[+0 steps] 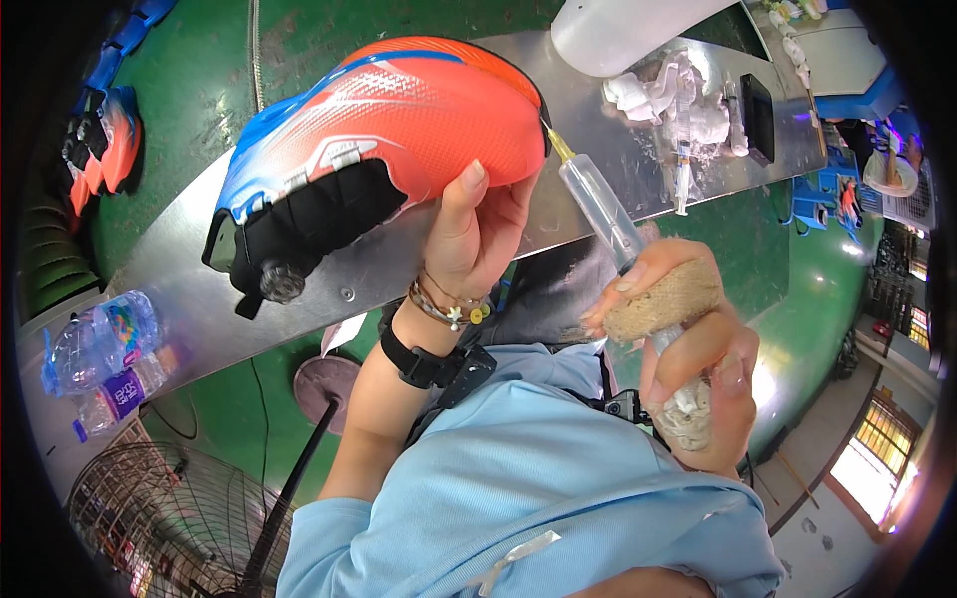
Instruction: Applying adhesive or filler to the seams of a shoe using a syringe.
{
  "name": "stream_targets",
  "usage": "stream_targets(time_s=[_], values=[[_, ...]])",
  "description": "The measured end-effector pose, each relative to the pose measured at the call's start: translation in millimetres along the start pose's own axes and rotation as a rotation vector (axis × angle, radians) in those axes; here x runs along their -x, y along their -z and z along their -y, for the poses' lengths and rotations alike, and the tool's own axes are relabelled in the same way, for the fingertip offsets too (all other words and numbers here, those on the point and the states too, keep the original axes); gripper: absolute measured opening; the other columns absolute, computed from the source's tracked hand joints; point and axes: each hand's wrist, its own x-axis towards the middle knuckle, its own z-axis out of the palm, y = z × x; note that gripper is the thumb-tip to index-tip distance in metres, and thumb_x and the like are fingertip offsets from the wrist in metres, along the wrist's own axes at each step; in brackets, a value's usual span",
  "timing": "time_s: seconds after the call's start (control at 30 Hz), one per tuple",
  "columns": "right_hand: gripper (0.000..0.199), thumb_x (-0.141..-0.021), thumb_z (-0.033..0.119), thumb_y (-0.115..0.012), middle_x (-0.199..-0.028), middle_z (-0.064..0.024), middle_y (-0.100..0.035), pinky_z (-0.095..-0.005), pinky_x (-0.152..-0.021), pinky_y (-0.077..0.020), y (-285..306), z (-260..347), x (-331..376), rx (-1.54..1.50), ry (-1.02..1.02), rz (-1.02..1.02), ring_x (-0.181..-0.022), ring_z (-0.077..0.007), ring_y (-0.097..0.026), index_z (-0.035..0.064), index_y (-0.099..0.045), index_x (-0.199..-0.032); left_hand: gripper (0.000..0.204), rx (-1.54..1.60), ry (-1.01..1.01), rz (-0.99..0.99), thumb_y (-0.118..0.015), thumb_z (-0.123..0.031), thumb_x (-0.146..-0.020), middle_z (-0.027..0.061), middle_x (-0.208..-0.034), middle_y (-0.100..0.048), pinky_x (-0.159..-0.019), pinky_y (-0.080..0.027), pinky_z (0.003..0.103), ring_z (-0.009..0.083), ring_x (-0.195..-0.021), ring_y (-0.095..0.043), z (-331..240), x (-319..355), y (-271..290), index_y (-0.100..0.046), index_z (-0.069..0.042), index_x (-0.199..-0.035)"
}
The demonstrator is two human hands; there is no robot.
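An orange-red and blue shoe (419, 120) with a black collar and a round dark knob is held up over the metal table. My left hand (483, 219) grips it near the toe, thumb on its side and fingers partly hidden behind it. In my right hand (698, 369) is a clear syringe (603, 204) with a yellow-based needle. The needle tip is at the shoe's edge by the toe; whether it touches cannot be made out. A tan fabric wrap (663, 299) lies around a finger of my right hand, and whitish wrapping covers the syringe's lower end.
On the metal table (189, 249), crumpled white tissues (658, 95), another syringe (683, 164) and a black box (757, 118) lie beside a white container (623, 30). Plastic bottles (105, 344) lie at the left edge. A fan (164, 508) stands lower left; more shoes (110, 145) hang far left.
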Motion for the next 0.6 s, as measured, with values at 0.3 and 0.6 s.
stream_targets(time_s=[0.3,0.6], values=[[0.029,-0.082,0.019,-0.040,-0.104,-0.0314,-0.048,-0.0320,-0.072,-0.0444,-8,-20,-6,0.004,0.200,0.052,-0.076,-0.0248,-0.056,0.0004,-0.055,-0.067,0.037,0.117,0.073,-0.285,-0.067,-0.018,-0.081,0.0064,-0.110,-0.057,-0.097,-0.044,0.034,0.0167,-0.104,-0.055,-28,0,-57,-0.051,-0.005,-0.111],[0.025,-0.080,0.017,-0.042,-0.100,-0.0301,-0.051,-0.0318,-0.065,-0.0458,-4,-40,-5,0.082,0.339,0.085,-0.073,-0.0253,-0.056,0.0004,-0.055,-0.067,0.032,0.085,0.187,-0.441,-0.068,-0.021,-0.080,0.0073,-0.101,-0.061,-0.088,-0.051,0.028,0.0163,-0.093,-0.059,-38,-5,-75,-0.056,-0.001,-0.102]])
